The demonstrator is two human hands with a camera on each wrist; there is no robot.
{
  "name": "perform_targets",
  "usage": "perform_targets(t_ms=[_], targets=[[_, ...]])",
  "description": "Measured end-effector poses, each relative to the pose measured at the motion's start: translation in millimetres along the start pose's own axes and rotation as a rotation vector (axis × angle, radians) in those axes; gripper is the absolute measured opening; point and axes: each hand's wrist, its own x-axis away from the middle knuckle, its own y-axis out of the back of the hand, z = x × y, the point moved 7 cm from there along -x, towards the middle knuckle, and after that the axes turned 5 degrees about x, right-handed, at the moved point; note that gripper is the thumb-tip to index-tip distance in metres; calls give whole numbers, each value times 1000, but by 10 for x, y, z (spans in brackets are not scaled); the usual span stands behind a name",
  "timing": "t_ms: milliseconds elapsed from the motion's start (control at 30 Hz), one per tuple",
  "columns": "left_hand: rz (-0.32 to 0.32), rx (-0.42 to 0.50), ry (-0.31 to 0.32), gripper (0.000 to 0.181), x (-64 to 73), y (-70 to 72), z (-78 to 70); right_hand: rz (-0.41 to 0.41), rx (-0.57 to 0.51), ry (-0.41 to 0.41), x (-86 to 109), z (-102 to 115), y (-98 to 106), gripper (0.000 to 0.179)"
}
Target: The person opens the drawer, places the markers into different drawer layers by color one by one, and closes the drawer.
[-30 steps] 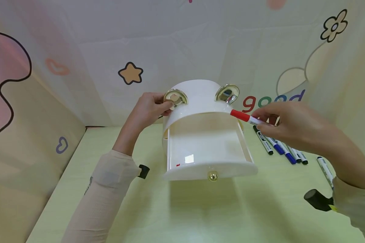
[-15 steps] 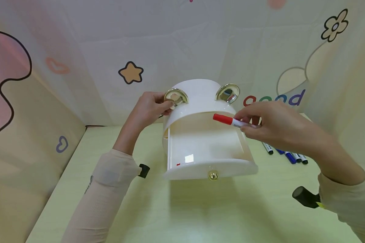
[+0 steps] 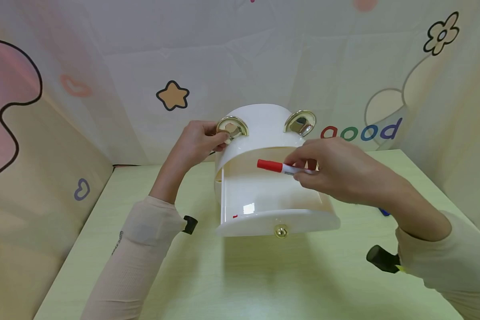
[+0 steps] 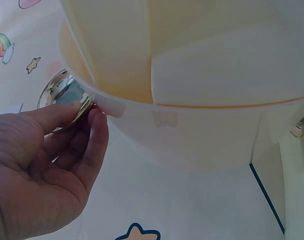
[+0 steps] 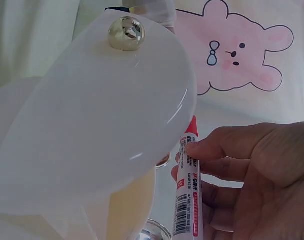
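Observation:
A white box (image 3: 260, 122) with round gold ears stands on the table, its upper drawer (image 3: 248, 226) pulled out toward me. My left hand (image 3: 196, 142) pinches the left gold ear (image 3: 238, 129) between thumb and fingers; the left wrist view shows this grip on the gold ear (image 4: 57, 90) close up. Over the drawer's inside, my right hand (image 3: 344, 171) holds a red-capped marker (image 3: 270, 166) by its white barrel, cap pointing left. In the right wrist view, printed text and a barcode show on the marker (image 5: 186, 190). A small red mark lies inside the drawer's front left.
A blue marker cap (image 3: 384, 212) peeks out below the right forearm, which hides the other markers. The drawer's gold knob (image 3: 281, 231) juts toward me. A patterned curtain (image 3: 136, 66) hangs behind the table (image 3: 176, 275).
My right hand has moved left with the red-capped marker, from beside the box to over the open drawer. The left hand stays at the gold ear.

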Motion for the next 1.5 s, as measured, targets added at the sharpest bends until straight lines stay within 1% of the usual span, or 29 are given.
perform_targets(t_ms=[200,400,667,833,1233,1400,1500], targets=[[0,2,2,22,7,5,-4,9,-8,41,-52,117,-52,22],[-3,-4,4,22,5,-1,1,40,-24,79,-92,208,-137,23],[-3,-9,0,21,-9,-12,11,42,23,130,-131,273,-211,22],[-6,-9,-5,21,-13,-8,11,43,31,156,-153,288,-232,23],[-7,-8,-4,20,-11,-7,2,82,3,145,-170,269,-294,19],[-8,-7,-4,20,-2,-7,-6,67,-1,134,-151,230,-280,19],[-6,6,-1,20,-1,-7,-7,57,-25,119,-121,194,-264,18]])
